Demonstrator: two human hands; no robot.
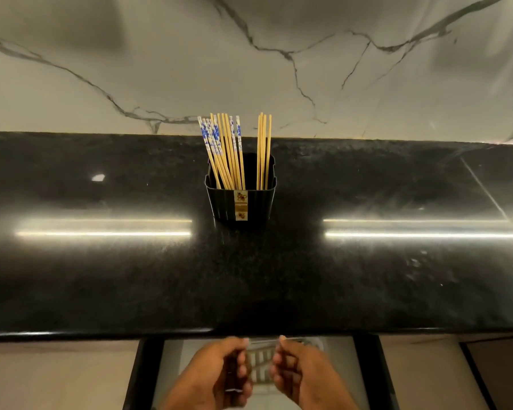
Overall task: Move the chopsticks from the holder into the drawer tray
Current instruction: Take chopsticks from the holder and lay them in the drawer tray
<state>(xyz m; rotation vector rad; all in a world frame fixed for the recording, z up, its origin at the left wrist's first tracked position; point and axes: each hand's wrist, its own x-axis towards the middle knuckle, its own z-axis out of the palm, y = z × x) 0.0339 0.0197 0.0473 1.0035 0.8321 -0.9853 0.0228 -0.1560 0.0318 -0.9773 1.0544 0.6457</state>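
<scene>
A black ribbed holder point(241, 202) stands upright at the middle of the black countertop. It holds several chopsticks: a bunch with blue-and-white tops point(212, 140) leaning left, and a few plain wooden ones point(264, 149) at its right side. Below the counter's front edge an open drawer point(365, 368) shows a slatted tray point(260, 361) inside. My left hand point(216, 371) and my right hand point(301, 371) sit on either side of the tray, fingers curled on its thin rim. Both hands are far below the holder, and neither holds a chopstick.
The glossy black countertop point(101, 276) runs the full width, with bright light reflections across it. A veined marble wall point(279, 69) rises behind the holder. The counter's front edge point(160, 332) overhangs the back of the drawer. Pale cabinet fronts point(57, 380) flank the drawer.
</scene>
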